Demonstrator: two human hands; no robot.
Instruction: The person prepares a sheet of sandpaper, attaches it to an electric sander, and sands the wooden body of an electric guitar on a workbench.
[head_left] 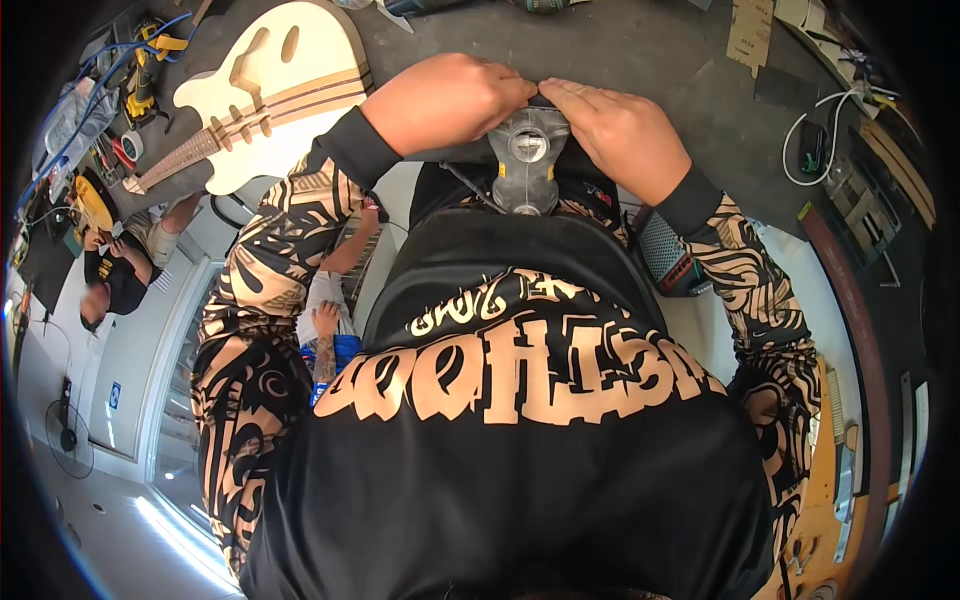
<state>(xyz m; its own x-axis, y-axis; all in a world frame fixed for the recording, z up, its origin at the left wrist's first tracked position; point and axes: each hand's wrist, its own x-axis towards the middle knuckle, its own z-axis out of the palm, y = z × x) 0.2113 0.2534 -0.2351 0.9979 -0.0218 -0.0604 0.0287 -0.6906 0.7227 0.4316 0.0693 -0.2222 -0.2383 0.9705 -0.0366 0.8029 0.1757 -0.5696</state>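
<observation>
My left hand (pixel 465 98) is bent over the dark bench edge at top centre, fingers curled on something I cannot make out. Beside it my right hand (pixel 625 135), fingers pressed together and angled inward, reaches the same spot, its fingertips close to my left hand's. Just beneath both sits a dusty grey tool or fixture (pixel 525 180) with a round metal opening and yellow labels; what exactly the fingers grip on it is hidden. A pale wooden electric guitar body with neck (pixel 290 80) lies on the dark bench (pixel 650 40), left of my hands.
Yellow power tools (pixel 145 70), blue cables and clutter fill the bench's left end. A white cord (pixel 800 150), cardboard (pixel 748 30) and wood strips lie right. A perforated case (pixel 672 260) is below. One co-worker (pixel 120 260) is at left; another's hand (pixel 325 318) shows beside my left arm.
</observation>
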